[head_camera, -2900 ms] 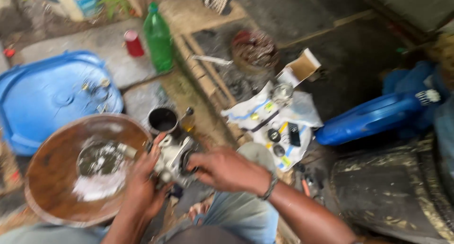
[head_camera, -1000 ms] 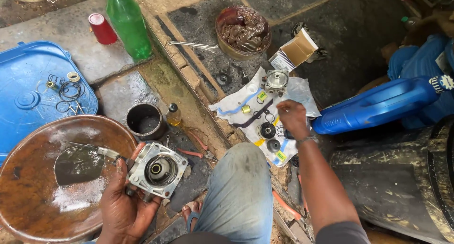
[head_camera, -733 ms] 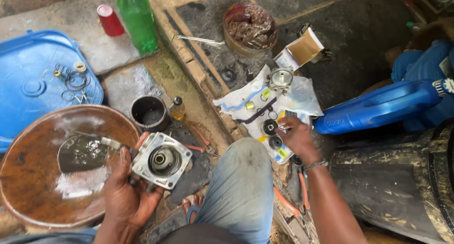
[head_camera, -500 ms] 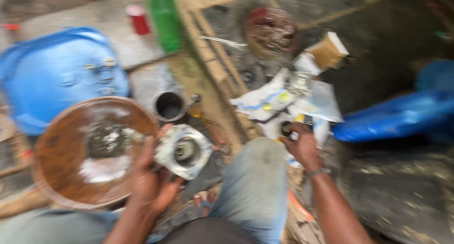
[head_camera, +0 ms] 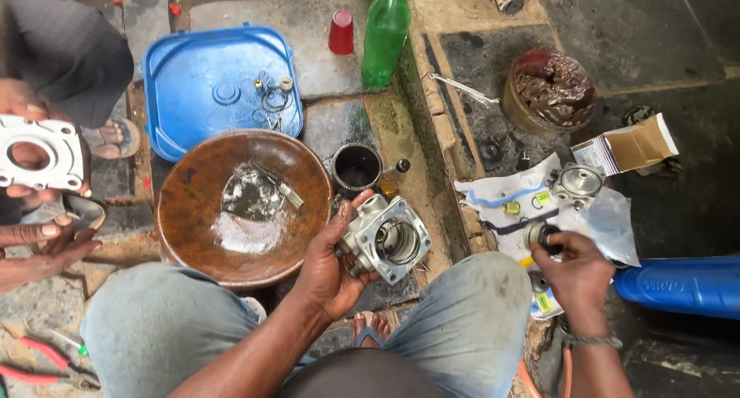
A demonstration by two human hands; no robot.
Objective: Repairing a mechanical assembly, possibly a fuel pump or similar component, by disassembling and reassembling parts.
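1. Left hand (head_camera: 327, 263): raised between the knees, palm up, fingers curled closed around a held part, thumb on top.
2. Right hand (head_camera: 576, 273): extended low to the right, fingertips pinched together; forearm bare, band at wrist.

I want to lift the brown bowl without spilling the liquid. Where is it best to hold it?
Probably the brown bowl by its rim, at two opposite sides, from above. It is wide and shallow, with liquid pooled at its middle, so a level lift seems safest. The left hand holds the metal housing beside it.
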